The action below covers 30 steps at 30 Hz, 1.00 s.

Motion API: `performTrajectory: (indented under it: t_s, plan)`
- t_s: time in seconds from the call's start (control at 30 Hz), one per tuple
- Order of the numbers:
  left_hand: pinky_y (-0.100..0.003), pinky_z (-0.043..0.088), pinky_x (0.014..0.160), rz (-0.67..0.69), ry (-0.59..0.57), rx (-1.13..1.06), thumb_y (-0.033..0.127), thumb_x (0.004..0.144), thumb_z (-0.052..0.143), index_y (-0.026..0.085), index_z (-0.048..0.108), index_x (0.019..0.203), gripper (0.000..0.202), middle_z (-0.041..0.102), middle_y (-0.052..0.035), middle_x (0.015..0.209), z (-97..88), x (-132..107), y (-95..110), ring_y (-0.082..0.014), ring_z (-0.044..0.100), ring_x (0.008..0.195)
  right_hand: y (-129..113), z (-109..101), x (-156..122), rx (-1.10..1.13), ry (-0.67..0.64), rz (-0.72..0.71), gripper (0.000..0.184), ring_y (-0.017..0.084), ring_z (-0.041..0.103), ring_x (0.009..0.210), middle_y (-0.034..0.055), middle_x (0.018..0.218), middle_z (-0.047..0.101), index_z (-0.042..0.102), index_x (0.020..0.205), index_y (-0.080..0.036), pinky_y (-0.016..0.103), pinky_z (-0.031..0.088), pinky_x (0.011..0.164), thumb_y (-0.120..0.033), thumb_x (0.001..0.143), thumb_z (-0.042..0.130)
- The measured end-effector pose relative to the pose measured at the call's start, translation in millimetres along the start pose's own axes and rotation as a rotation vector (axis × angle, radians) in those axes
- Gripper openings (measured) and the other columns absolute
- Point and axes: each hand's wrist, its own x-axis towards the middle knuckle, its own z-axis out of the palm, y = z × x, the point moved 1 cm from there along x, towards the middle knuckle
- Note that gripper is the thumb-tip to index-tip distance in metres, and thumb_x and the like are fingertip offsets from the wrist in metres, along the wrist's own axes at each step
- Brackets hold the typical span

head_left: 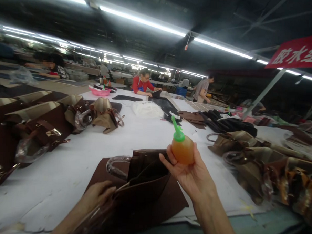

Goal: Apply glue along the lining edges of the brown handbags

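Observation:
My right hand [187, 173] is wrapped round a squeeze bottle [182, 151] of amber liquid, which has a green nozzle cap pointing up. It is held above the far right edge of a dark brown handbag [142, 189]. That bag stands before me with its top open and its inside dark. A plastic-wrapped handle [117, 165] arches at its far left. My left hand [98, 195] grips the bag's near left rim with curled fingers. Beneath the bag lies a flat brown panel [178, 197].
Several brown handbags [39, 122] line the table's left side, and more bags [249, 169] stand on the right. Farther back lie a white plastic bundle [148, 109], dark material pieces [223, 121] and a pink basin [99, 91]. A person in red [145, 83] works across the white table [71, 168].

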Motion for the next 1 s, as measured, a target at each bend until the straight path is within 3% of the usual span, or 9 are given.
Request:
performTrajectory:
  t_s: [0.07, 0.17, 0.3, 0.4, 0.5, 0.63, 0.83, 0.9, 1.0]
  plan:
    - [-0.035, 0.045, 0.084, 0.021, 0.137, 0.106, 0.042, 0.077, 0.046, 0.017, 0.067, 0.087, 0.034, 0.069, -0.0072, 0.090, -32.3, -5.5, 13.3, -0.0266, 0.060, 0.090, 4.2, 2.2, 0.7, -0.014, -0.003, 0.008, 0.023, 0.025, 0.064, 0.083, 0.0068, 0.089, 0.067, 0.063, 0.098, -0.018, 0.058, 0.039, 0.090, -0.036, 0.087, 0.054]
    - [-0.029, 0.042, 0.089, 0.141, 0.082, -0.033, 0.045, 0.082, 0.042, 0.020, 0.063, 0.102, 0.038, 0.065, -0.0037, 0.105, -61.3, -17.3, 55.1, -0.0215, 0.057, 0.100, 9.5, 3.8, 0.2, -0.043, -0.020, -0.009, 0.022, 0.026, 0.063, 0.085, 0.0067, 0.093, 0.067, 0.062, 0.101, -0.019, 0.057, 0.039, 0.090, -0.034, 0.084, 0.059]
    - [-0.024, 0.045, 0.068, 0.287, -0.086, 0.031, 0.047, 0.076, 0.051, 0.021, 0.060, 0.106, 0.040, 0.066, -0.0018, 0.095, -58.1, -19.7, 113.1, -0.0182, 0.058, 0.081, 11.8, 4.6, -0.9, -0.087, -0.029, -0.033, 0.025, 0.026, 0.064, 0.085, 0.0075, 0.094, 0.066, 0.062, 0.102, -0.020, 0.058, 0.039, 0.090, -0.033, 0.081, 0.063]
    - [-0.024, 0.038, 0.055, 0.366, -0.186, 0.242, 0.040, 0.071, 0.055, 0.022, 0.064, 0.092, 0.029, 0.064, 0.0007, 0.079, -47.8, -8.7, 135.7, -0.0157, 0.055, 0.067, 11.8, 4.4, -2.5, -0.090, -0.015, -0.042, 0.025, 0.027, 0.064, 0.084, 0.0072, 0.094, 0.067, 0.062, 0.102, -0.019, 0.058, 0.039, 0.090, -0.033, 0.081, 0.064]
    - [-0.024, 0.033, 0.048, 0.399, -0.269, 0.394, 0.028, 0.065, 0.053, 0.022, 0.063, 0.082, 0.021, 0.060, 0.0020, 0.068, -43.2, 3.4, 144.5, -0.0141, 0.052, 0.060, 11.7, 3.8, -5.3, -0.080, -0.003, -0.048, 0.024, 0.026, 0.063, 0.084, 0.0052, 0.094, 0.067, 0.062, 0.101, -0.020, 0.059, 0.039, 0.091, -0.032, 0.081, 0.063]
    - [-0.024, 0.031, 0.042, 0.381, -0.360, 0.484, 0.030, 0.059, 0.056, 0.020, 0.064, 0.080, 0.025, 0.062, 0.0000, 0.068, -33.8, 15.6, 151.8, -0.0157, 0.053, 0.056, 12.8, 4.4, -10.5, -0.097, -0.015, -0.048, 0.025, 0.026, 0.064, 0.082, 0.0048, 0.092, 0.067, 0.061, 0.103, -0.019, 0.058, 0.039, 0.091, -0.032, 0.081, 0.063]
    - [-0.026, 0.037, 0.047, 0.285, -0.243, 0.565, 0.035, 0.058, 0.062, 0.019, 0.068, 0.076, 0.025, 0.065, -0.0053, 0.068, -9.7, 36.7, 159.4, -0.0203, 0.057, 0.060, 14.3, 5.4, -18.0, -0.135, -0.028, -0.060, 0.032, 0.025, 0.064, 0.083, 0.0053, 0.094, 0.067, 0.060, 0.104, -0.019, 0.059, 0.039, 0.091, -0.033, 0.077, 0.068]
    - [-0.025, 0.035, 0.046, 0.267, -0.186, 0.533, 0.030, 0.061, 0.057, 0.019, 0.067, 0.068, 0.017, 0.062, -0.0038, 0.060, -16.5, 37.9, 152.3, -0.0183, 0.055, 0.056, 11.8, 3.8, -18.7, -0.152, -0.012, -0.070, 0.035, 0.026, 0.064, 0.085, 0.0063, 0.097, 0.067, 0.059, 0.108, -0.019, 0.059, 0.039, 0.091, -0.034, 0.078, 0.067]
    - [-0.025, 0.032, 0.044, 0.219, -0.059, 0.524, 0.020, 0.058, 0.047, 0.018, 0.060, 0.054, 0.013, 0.057, -0.0027, 0.051, -48.8, 24.4, 123.6, -0.0161, 0.052, 0.049, 5.6, -0.6, -16.8, -0.161, 0.027, -0.094, 0.038, 0.029, 0.062, 0.090, 0.0089, 0.105, 0.064, 0.057, 0.112, -0.018, 0.058, 0.042, 0.089, -0.034, 0.078, 0.067]
